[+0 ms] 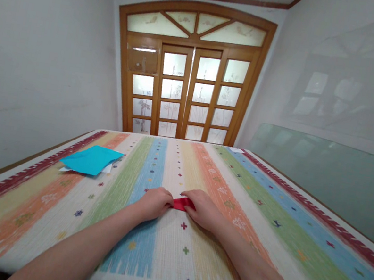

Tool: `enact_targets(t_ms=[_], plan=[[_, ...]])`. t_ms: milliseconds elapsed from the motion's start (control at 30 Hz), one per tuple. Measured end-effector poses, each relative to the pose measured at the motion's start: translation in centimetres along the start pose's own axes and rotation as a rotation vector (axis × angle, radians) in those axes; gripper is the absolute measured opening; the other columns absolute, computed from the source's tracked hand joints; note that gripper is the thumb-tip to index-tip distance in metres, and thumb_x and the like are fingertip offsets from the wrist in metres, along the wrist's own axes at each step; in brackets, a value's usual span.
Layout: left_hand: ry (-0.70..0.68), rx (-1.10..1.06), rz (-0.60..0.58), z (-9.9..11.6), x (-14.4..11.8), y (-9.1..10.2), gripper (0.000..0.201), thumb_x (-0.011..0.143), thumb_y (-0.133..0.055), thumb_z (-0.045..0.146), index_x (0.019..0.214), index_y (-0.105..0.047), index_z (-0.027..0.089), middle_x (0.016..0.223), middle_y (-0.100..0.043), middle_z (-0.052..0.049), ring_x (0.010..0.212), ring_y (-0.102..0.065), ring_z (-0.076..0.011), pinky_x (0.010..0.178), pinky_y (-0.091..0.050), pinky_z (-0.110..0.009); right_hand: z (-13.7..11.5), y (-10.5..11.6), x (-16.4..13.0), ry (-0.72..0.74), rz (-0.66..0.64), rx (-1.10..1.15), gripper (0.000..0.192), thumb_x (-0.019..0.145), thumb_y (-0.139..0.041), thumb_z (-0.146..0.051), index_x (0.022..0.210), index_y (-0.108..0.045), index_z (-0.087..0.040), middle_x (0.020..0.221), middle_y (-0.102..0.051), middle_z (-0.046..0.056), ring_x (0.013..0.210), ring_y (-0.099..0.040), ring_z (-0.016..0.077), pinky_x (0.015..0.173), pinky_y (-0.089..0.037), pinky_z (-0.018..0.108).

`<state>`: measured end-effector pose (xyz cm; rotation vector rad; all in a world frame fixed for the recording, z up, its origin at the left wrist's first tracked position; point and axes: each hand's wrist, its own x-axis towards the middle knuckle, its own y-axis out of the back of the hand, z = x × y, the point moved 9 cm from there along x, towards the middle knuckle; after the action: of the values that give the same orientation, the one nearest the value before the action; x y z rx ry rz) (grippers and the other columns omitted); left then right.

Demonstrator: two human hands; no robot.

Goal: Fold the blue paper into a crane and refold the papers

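A small folded piece of red paper (181,203) lies between my two hands, low over the striped tablecloth (122,186). My left hand (155,203) pinches its left end, fingers curled and pressed together. At the other end, my right hand (202,208) closes on the paper with the thumb below and the fingers above. Part of the red paper is hidden under the fingers, so its full shape does not show.
Bright blue paper sheets (92,160) rest at the left of the table, with white sheets (107,169) under them. A small white piece (236,150) lies at the far edge. Beyond stand wooden glazed doors (186,92); a glass panel (312,165) leans along the right wall.
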<state>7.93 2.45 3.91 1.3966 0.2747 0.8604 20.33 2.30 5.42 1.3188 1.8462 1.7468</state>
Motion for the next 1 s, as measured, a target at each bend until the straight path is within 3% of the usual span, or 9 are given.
enact_targets(t_ms=[100,300,467,633,1000], plan=[[0.034,-0.016,0.011,0.0,0.0,0.4,0.021,0.088,-0.052,0.016,0.093,-0.072,0.020,0.093,-0.072,-0.005,0.092,-0.064,-0.0207,0.082,-0.045,-0.030,0.2,-0.4,0.1,0.024,-0.003,-0.011,0.035,0.087,-0.057,-0.021,0.121,-0.064,-0.021,0.109,-0.069,0.009,0.101,-0.059,0.0222,0.089,-0.038,0.033],[0.102,-0.055,0.069,0.0,-0.2,1.2,0.040,0.083,-0.054,0.012,0.120,-0.063,0.023,0.111,-0.070,-0.005,0.097,-0.064,-0.0203,0.084,-0.046,-0.030,-0.1,-0.5,0.4,0.053,-0.005,-0.098,0.022,0.086,-0.057,-0.015,0.099,-0.074,-0.022,0.091,-0.070,0.006,0.089,-0.059,0.0196,0.082,-0.037,0.031],[0.089,-0.007,0.019,0.0,-0.1,0.7,0.027,0.085,-0.052,0.013,0.102,-0.070,0.023,0.098,-0.073,-0.004,0.091,-0.065,-0.0212,0.080,-0.046,-0.030,-0.4,-0.5,0.3,0.035,-0.055,-0.172,0.022,0.087,-0.054,-0.016,0.092,-0.075,-0.022,0.085,-0.069,0.007,0.085,-0.059,0.0198,0.074,-0.036,0.029],[0.091,0.010,0.015,-0.3,0.0,0.5,0.027,0.084,-0.052,0.013,0.100,-0.071,0.023,0.096,-0.073,-0.003,0.089,-0.065,-0.0207,0.077,-0.045,-0.030,0.8,-0.7,0.1,-0.071,-0.133,-0.177,0.023,0.088,-0.052,-0.019,0.092,-0.074,-0.022,0.086,-0.070,0.006,0.081,-0.061,0.0192,0.067,-0.035,0.027],[0.038,0.031,0.013,0.2,-0.1,0.6,0.021,0.085,-0.056,0.018,0.094,-0.074,0.022,0.091,-0.073,-0.004,0.087,-0.063,-0.0197,0.075,-0.044,-0.029,-0.8,-0.7,-0.2,0.009,-0.222,-0.071,0.026,0.090,-0.050,-0.021,0.099,-0.074,-0.022,0.097,-0.072,0.007,0.090,-0.063,0.0199,0.078,-0.041,0.027]])
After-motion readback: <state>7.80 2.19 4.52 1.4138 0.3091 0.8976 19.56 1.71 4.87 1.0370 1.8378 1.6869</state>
